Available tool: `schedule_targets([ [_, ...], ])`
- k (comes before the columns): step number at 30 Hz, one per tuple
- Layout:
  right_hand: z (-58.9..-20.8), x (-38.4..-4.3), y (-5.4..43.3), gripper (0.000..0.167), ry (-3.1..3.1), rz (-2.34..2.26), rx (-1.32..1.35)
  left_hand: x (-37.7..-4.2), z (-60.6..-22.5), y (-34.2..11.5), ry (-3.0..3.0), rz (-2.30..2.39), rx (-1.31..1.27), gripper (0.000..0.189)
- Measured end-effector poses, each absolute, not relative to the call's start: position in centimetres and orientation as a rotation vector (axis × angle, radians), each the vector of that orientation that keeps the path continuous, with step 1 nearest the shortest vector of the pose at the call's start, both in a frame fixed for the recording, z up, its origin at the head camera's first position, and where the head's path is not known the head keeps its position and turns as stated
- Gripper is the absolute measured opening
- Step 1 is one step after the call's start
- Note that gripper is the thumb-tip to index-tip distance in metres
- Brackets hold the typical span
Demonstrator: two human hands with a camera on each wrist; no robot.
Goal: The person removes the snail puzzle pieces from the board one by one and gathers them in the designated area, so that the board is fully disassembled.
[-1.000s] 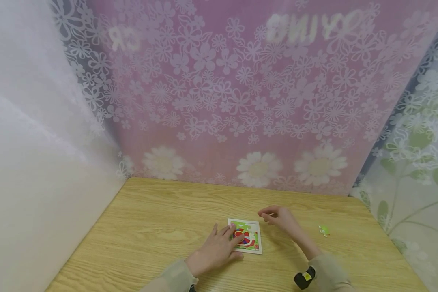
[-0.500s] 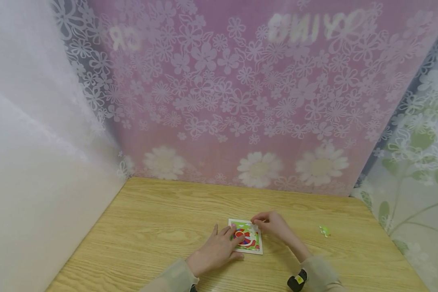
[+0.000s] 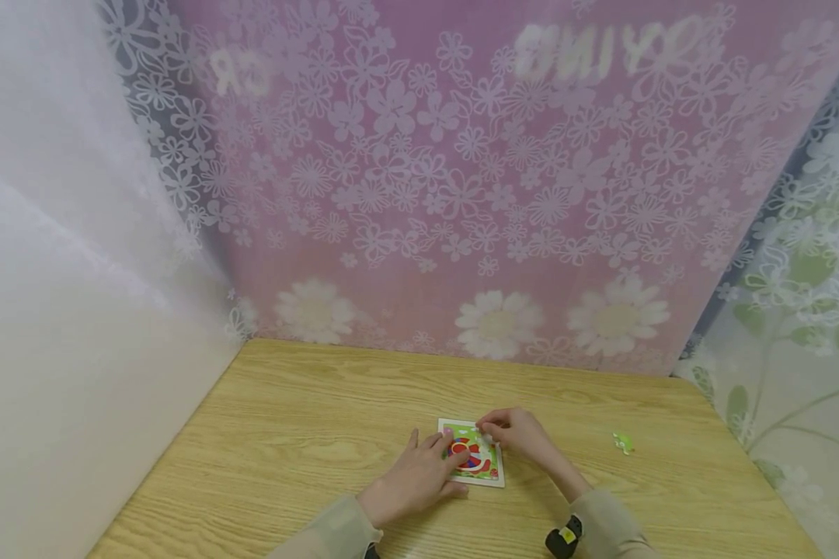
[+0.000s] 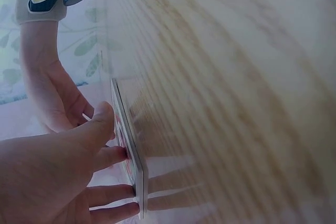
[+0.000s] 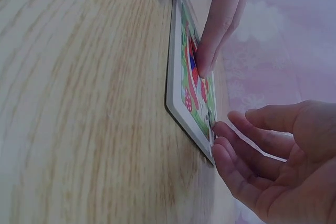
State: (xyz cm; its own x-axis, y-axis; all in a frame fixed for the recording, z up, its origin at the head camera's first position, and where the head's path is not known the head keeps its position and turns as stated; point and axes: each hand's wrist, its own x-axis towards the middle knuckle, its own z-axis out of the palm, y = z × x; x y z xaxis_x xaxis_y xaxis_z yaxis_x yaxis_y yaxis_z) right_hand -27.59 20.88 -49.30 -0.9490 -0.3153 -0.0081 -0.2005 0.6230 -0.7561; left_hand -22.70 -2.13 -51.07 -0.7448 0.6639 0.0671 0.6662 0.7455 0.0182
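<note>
A small square jigsaw puzzle (image 3: 495, 464) with a white frame lies on the table. Its picture has a red and blue spiral on green, and a spotted red ladybird in one corner (image 5: 188, 99). My left hand (image 3: 416, 473) rests flat over its left side, fingers spread, fingertips pressing on the picture; in the left wrist view the thumb reaches over the near edge. At the far right corner, my right hand (image 3: 520, 435) bends its fingers and thumb at a pale puzzle piece, mostly hidden by the fingertips (image 5: 219, 129).
A loose green puzzle piece (image 3: 623, 443) lies on the wooden table (image 3: 308, 419) to the right of the right hand. A pink flowered cloth (image 3: 419, 233) hangs behind the table, with a pale sheet (image 3: 77, 349) on the left and a leafy one (image 3: 804, 326) on the right.
My right hand has moved left and in over the puzzle's far right corner, from beside the frame onto it. My left hand has stayed on the puzzle.
</note>
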Motion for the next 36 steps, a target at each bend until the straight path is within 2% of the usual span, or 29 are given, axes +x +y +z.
schedule_targets([
  [7,-49.5,-27.7,20.3,0.018,2.721,-1.203,-0.400,-22.7,-50.7,-2.2,-2.893,-0.085,-1.110,0.059],
  [17,-49.8,-28.1,19.5,0.024,2.737,-1.155,-0.379,-22.4,-50.1,-2.1,-2.916,-0.082,-1.093,0.059],
  [36,-49.8,-28.3,18.3,0.009,2.868,-1.088,-0.366,-22.6,-50.5,-2.0,-2.875,-0.012,-1.081,0.059],
])
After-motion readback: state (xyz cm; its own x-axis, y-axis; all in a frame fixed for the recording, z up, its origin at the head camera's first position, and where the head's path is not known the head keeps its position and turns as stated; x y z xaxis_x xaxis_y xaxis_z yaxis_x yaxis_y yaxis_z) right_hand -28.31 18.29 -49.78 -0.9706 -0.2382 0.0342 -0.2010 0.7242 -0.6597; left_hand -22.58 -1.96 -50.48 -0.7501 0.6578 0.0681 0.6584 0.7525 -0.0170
